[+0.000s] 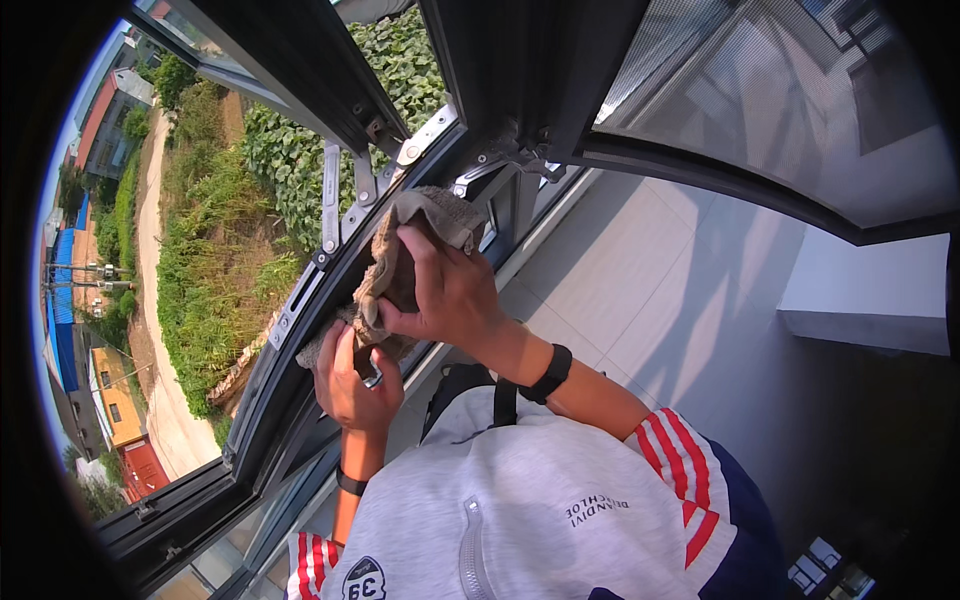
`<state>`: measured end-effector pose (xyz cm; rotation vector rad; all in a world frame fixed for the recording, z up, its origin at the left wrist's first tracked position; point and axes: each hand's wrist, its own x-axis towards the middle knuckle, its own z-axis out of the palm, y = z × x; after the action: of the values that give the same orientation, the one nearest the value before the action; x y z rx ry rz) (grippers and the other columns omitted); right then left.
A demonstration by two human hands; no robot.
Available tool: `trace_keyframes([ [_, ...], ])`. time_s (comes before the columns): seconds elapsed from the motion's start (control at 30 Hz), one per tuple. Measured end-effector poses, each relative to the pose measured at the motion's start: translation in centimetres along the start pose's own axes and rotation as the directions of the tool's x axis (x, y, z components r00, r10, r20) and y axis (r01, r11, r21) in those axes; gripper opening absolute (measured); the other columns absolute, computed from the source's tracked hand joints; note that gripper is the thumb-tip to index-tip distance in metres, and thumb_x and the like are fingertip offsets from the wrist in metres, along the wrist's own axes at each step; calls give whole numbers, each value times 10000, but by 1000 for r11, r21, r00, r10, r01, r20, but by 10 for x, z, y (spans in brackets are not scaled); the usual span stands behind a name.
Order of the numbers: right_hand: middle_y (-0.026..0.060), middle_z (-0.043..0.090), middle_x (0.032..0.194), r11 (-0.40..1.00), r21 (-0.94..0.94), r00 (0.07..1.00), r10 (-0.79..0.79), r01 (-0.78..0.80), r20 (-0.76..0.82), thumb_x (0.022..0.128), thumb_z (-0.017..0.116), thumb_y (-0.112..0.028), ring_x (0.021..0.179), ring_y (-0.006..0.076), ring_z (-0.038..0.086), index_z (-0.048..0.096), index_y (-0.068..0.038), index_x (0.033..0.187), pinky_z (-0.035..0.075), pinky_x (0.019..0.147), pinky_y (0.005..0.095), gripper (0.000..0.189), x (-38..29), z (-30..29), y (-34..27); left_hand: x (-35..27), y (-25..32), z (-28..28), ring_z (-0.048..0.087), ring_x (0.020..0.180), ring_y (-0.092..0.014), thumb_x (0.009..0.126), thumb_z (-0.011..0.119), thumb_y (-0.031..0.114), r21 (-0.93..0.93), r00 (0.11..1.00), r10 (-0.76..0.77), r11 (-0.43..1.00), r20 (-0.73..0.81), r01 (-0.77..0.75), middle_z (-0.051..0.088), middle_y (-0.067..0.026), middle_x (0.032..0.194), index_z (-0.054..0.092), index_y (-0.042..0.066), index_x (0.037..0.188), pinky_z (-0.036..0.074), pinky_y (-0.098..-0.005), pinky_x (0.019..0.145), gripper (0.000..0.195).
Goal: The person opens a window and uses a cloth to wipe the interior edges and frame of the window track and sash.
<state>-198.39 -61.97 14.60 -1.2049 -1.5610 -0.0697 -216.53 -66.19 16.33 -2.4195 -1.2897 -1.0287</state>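
Note:
A grey-brown terry cloth point(442, 214) lies bunched over the dark metal window frame point(281, 405), below the metal friction hinge. My right hand point(454, 292) grips the upper part of the cloth, thumb and fingers pressed into its folds. Lower down and to the left, my left hand point(360, 379) holds the cloth's other end against the frame, its fingertips on the fabric. The part of the frame under the cloth is hidden. Both of my wrists wear black bands.
The metal friction hinge point(364, 184) joins the frame to an outward-opened sash point(300, 67). A dark-framed mesh screen panel point(750, 120) stands swung inward at the upper right. Beyond the opening lie plants, a dirt road and buildings far below. Pale floor tiles point(637, 262) are on the room side.

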Motion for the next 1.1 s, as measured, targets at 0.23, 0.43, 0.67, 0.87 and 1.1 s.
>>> trace_keyframes([
  [0.23, 311, 574, 1171, 995, -15, 995, 96, -96, -3, 787, 666, -322, 1138, 505, 556, 445, 139, 1251, 307, 1144, 549, 690, 16, -2, -16, 34, 19, 19, 662, 1049, -367, 801, 691, 78, -120, 999, 40, 992, -1, -40, 627, -207, 1187, 589, -34, 1224, 557, -401, 863, 449],
  [0.43, 299, 565, 1205, 992, 130, 996, -8, -4, 92, 803, 677, -329, 1139, 483, 568, 467, 106, 1252, 310, 1147, 526, 660, -8, 1, -23, 9, 10, 1, 662, 1042, -378, 789, 698, 80, -51, 999, 49, 998, 24, -48, 631, -231, 1161, 586, -37, 1224, 556, -416, 855, 465],
  [0.67, 318, 561, 954, 972, -172, 987, 162, -162, -17, 657, 802, -509, 992, 500, 582, 365, 123, 1315, 213, 1174, 605, 1012, 42, 2, -28, 22, 14, 9, 671, 1014, -378, 768, 703, 48, -104, 1000, -23, 994, 19, 25, 652, -216, 1166, 594, -29, 1192, 557, -417, 835, 445],
  [0.87, 325, 554, 1091, 994, 99, 996, 32, -40, 80, 825, 687, -509, 1098, 538, 541, 431, 97, 1224, 255, 1140, 619, 770, 4, 6, -50, -1, -3, -3, 689, 981, -382, 807, 704, 118, -173, 997, 70, 983, 28, -64, 658, -229, 1144, 567, -36, 1167, 573, -434, 794, 415],
  [1.1, 242, 494, 1180, 988, -72, 990, 139, -136, 36, 818, 724, -482, 1038, 420, 542, 344, 113, 1262, 130, 1129, 721, 834, 30, 15, -22, 9, -13, -3, 697, 963, -344, 781, 677, 46, -96, 996, 76, 992, -54, -81, 659, -228, 1166, 564, -10, 1161, 587, -390, 774, 400],
])
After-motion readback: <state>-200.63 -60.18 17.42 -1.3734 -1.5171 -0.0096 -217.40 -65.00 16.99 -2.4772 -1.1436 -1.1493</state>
